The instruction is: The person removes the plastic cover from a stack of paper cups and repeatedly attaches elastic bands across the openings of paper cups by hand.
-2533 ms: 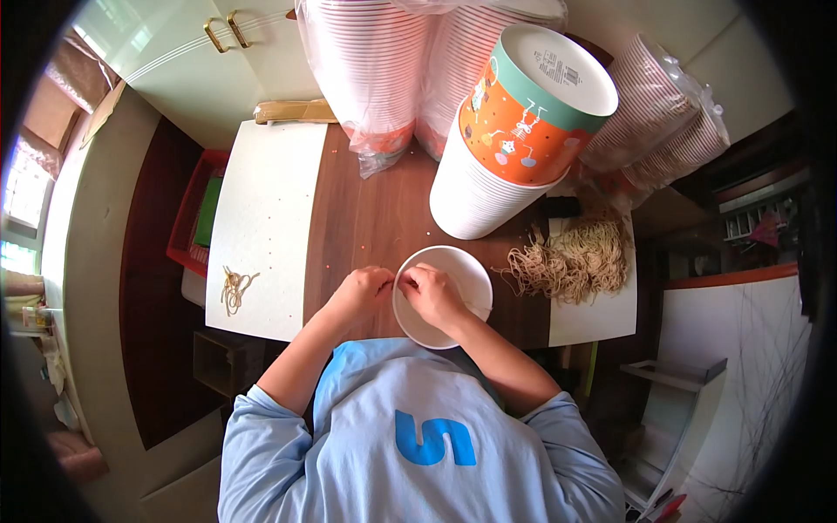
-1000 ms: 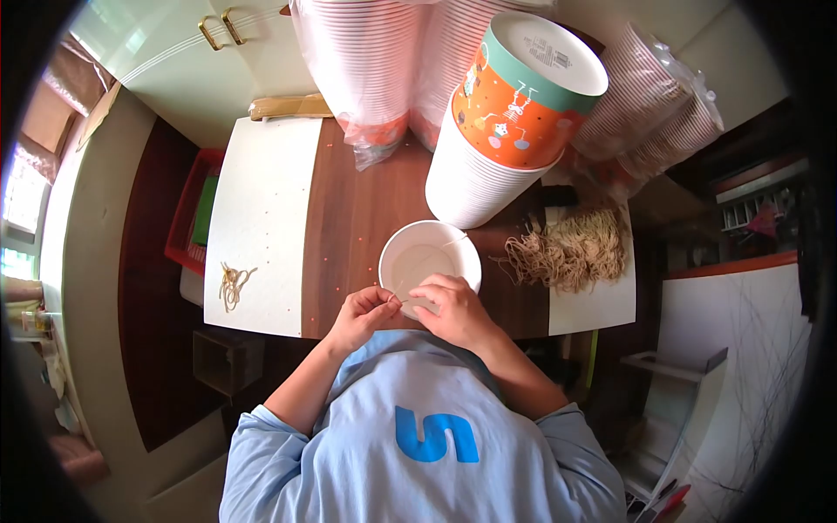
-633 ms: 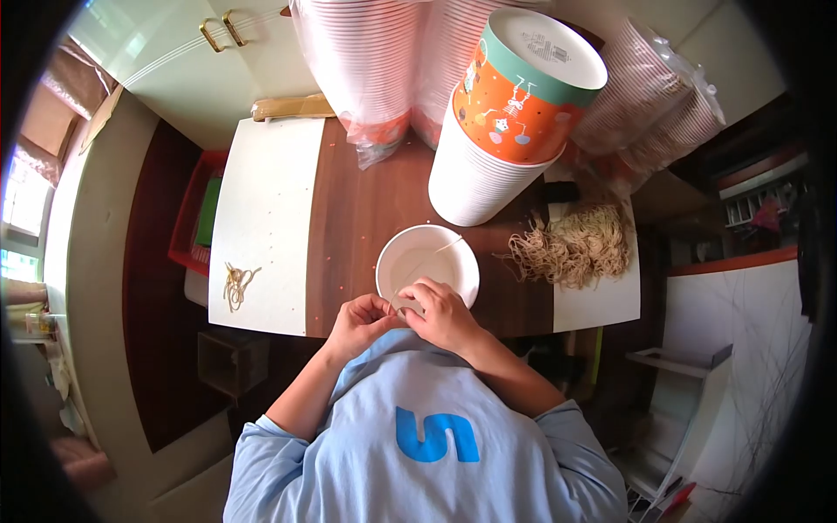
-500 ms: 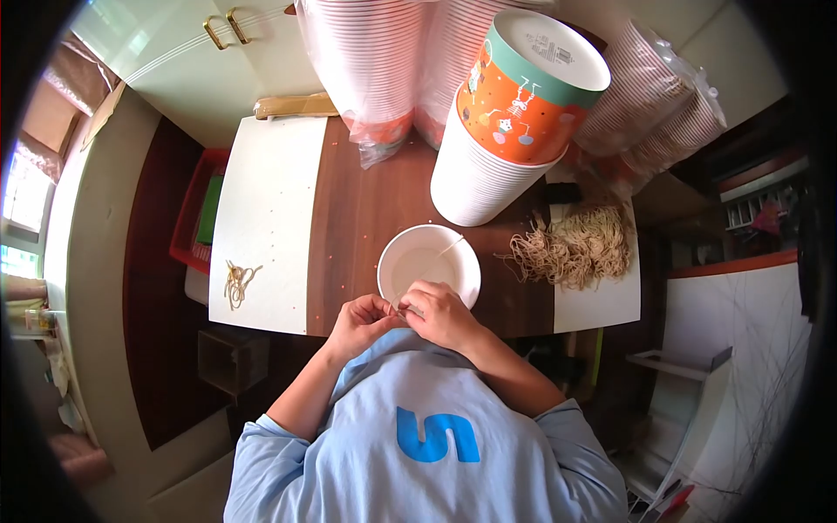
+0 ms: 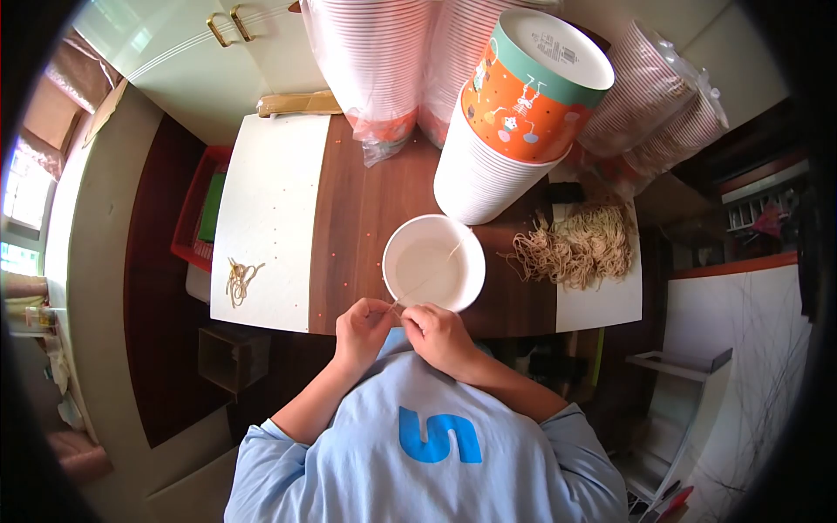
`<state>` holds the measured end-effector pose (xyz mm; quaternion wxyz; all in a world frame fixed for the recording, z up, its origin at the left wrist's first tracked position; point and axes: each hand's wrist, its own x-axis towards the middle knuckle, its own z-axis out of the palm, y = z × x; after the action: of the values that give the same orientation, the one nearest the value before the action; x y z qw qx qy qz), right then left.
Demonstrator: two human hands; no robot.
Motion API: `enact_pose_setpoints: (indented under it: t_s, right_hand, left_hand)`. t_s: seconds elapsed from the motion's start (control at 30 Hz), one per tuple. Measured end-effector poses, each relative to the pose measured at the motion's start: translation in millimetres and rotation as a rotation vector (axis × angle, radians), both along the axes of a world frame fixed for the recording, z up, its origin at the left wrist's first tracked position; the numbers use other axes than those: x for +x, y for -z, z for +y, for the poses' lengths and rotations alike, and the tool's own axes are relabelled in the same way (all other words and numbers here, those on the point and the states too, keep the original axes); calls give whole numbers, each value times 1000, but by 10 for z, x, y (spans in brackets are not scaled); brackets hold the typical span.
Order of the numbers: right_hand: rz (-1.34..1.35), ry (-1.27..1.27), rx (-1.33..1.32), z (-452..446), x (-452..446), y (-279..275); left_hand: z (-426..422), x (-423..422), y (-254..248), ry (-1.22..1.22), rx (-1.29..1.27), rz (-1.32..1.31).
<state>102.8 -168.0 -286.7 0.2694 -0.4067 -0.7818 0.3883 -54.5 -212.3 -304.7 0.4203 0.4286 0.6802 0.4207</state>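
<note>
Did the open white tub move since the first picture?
Yes. The open white tub is now farther from the table's near edge, closer to the tall stack.

A single head-worn camera looks forward and steeply down from above the wearer's shirt point(image 5: 427, 410), its wide, round-edged view taking in both hands point(image 5: 399, 336) close by, the counter point(image 5: 362, 209) just beyond and, farther off, pale cabinet doors point(image 5: 209, 78) along the top.
</note>
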Motion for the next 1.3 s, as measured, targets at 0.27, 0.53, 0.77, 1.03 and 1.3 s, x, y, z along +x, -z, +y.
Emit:
enact_pose_setpoints:
  t_s: [0.27,0.53,0.77,1.03,1.3]
  right_hand:
    - [-171,126,249,43,161,199]
    - [236,313,-234,10,111,628]
    - [474,229,-630,5,135,605]
    - [837,306,-1109,2,127,732]
    - [857,325,-1199,-1,134,754]
  left_hand:
    - [175,157,345,-107,-130,-800]
    - [177,232,313,-134,-187,-816]
    - [127,220,351,-157,-170,-745]
    - [130,243,265,-114,-119,-624]
    - [92,206,186,94,181,36]
